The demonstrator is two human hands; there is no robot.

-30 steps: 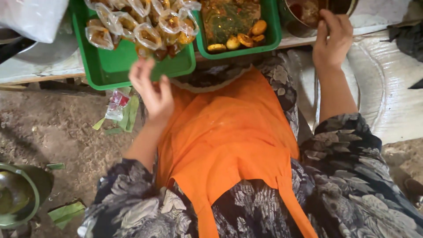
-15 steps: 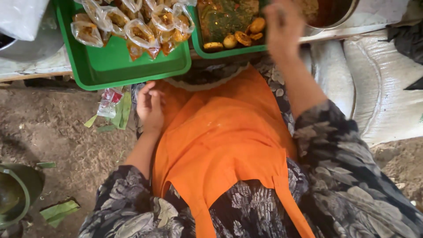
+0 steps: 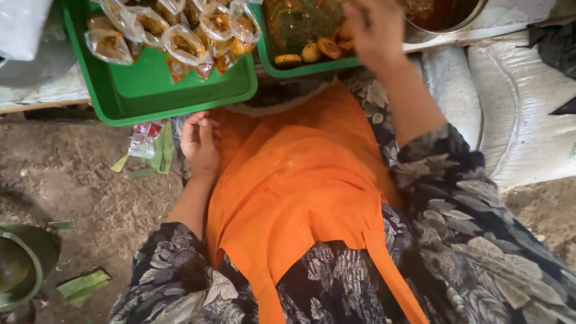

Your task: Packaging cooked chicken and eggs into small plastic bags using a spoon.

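My left hand [image 3: 200, 142] rests with curled fingers on the edge of the orange apron [image 3: 300, 192] over my lap, just below a green tray [image 3: 156, 90] that holds several small clear bags of food [image 3: 180, 42]. My right hand [image 3: 372, 30] reaches over a second green tray [image 3: 288, 67] filled with a dark green dish and fried yellow pieces [image 3: 312, 53]. Its fingers are blurred and mostly turned away, so I cannot make out whether they hold anything.
A metal pot [image 3: 444, 15] with reddish sauce stands at the top right on the low table. White sacks [image 3: 510, 114] lie to the right. On the dirt floor at left are a plastic wrapper [image 3: 144, 141], leaf scraps [image 3: 84, 285] and a green-rimmed bowl [image 3: 21, 267].
My right hand left the pot rim and swung left over the second green tray. My left hand dropped from the first tray's edge down onto the apron.
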